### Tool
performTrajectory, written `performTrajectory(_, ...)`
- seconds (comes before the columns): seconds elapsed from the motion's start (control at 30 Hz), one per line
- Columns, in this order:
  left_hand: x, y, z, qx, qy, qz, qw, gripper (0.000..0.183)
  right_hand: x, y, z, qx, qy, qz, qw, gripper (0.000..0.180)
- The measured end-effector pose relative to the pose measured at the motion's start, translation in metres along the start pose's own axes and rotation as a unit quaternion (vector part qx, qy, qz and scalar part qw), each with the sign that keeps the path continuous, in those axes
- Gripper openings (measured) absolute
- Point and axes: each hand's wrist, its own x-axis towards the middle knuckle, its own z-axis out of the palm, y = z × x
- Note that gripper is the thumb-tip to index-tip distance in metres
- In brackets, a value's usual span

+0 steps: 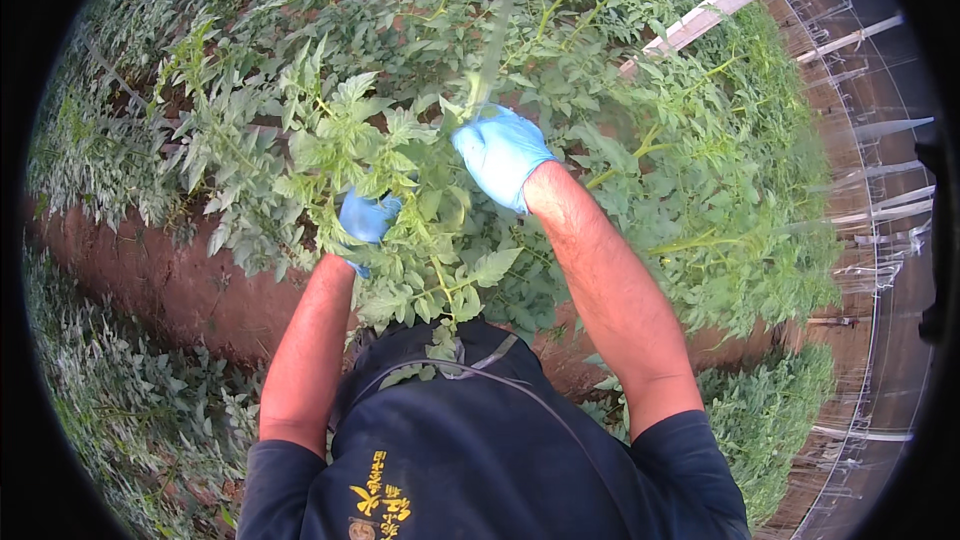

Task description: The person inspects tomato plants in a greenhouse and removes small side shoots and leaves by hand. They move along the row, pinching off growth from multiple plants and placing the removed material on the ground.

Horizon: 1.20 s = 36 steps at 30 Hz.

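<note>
Both of my hands wear light blue gloves and are in among tomato plants. My left hand (367, 217) is low in the foliage of a leafy tomato shoot (352, 150); leaves cover its fingers, so what it grips is hidden. Higher and to the right, my right hand (502, 154) has its fingers closed at a pale green stem tip (476, 94), where a translucent strip or string (499, 30) runs upward. Between my hands and my dark shirt hangs a leafy stem (442, 277), its lower leaves in front of my waist.
Dense tomato plants (240, 90) fill the bed ahead. Bare reddish soil (202, 285) forms a path at my front, with more plants (127, 390) at lower left. A pale post (720, 11) slants at upper right. Strings and a curved wall line the right edge.
</note>
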Motion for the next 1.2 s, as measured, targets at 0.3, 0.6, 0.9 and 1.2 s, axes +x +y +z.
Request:
performTrajectory(0.3, -0.014, -0.016, 0.022, -0.092, 0.050, -0.015, 0.994, 0.046, -0.012, -0.018, -0.029, 0.592, 0.062, -0.248, 0.765, 0.030)
performTrajectory(0.6, -0.013, -0.033, 0.035, -0.115, 0.007, -0.033, 0.993, 0.025, -0.005, -0.003, -0.083, 0.477, 0.023, -0.132, 0.869, 0.052)
performTrajectory(0.9, 0.007, -0.044, 0.057, 0.157, 0.046, 0.002, 0.987, 0.003, -0.037, -0.039, -0.073, 0.159, 0.104, -0.081, 0.978, 0.058)
performTrajectory(1.2, 0.025, -0.018, 0.036, -0.117, 0.178, -0.017, 0.977, 0.023, -0.093, -0.084, -0.044, 0.127, 0.081, -0.096, 0.984, 0.045)
